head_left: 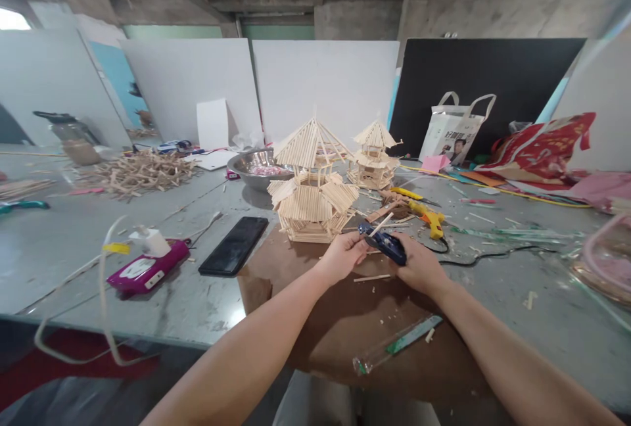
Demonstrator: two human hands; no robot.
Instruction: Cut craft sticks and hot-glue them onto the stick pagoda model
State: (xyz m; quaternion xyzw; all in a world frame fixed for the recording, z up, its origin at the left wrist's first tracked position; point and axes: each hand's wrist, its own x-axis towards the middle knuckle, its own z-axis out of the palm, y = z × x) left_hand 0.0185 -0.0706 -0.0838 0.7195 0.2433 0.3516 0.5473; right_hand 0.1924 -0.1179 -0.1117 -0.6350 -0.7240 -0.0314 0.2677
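My left hand (341, 256) is closed in a pinch on a thin wooden stick (380, 225) that points up and to the right. My right hand (420, 265) is wrapped round a dark blue glue gun (387, 244), its nozzle at the stick. Both hands hover over a brown cardboard sheet (345, 327). Just beyond them stands a two-tier pavilion model of wooden sticks (311, 183). A smaller stick pavilion (373, 156) stands behind it to the right.
A black phone (233, 245), a magenta power strip (148, 267) with a white cable, a metal bowl (254, 169), a heap of sticks (135, 173), a yellow glue gun (428, 217), bags at the back right and a plastic sleeve (397, 346) lie on the grey table.
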